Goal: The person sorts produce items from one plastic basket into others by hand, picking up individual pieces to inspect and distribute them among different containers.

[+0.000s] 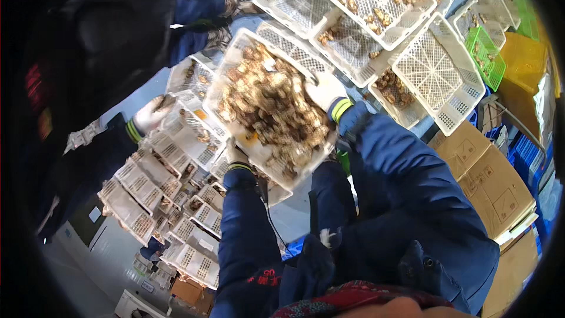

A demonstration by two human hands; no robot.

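Note:
A white plastic crate [212, 92] is held in front of me, tilted in view. Brown and cream lumpy pieces of produce [278, 106], perhaps mushrooms, fill much of it. My left hand [236, 153], in a white glove, grips the crate's near left edge; its fingers are partly hidden. On the opposite side, my right hand [325, 90] is also gloved and closed over the rim. An orange patch [249, 138] shows on the crate's inner bottom. Below it, part of another white crate [280, 195] is visible.
A co-worker's gloved hand [152, 115] is beside stacked crates [132, 185] on the left. More perforated crates [430, 66] holding scattered brown pieces stand ahead and right. Cardboard boxes [494, 181], a green basket [485, 57] and a yellow container [523, 66] are at the right.

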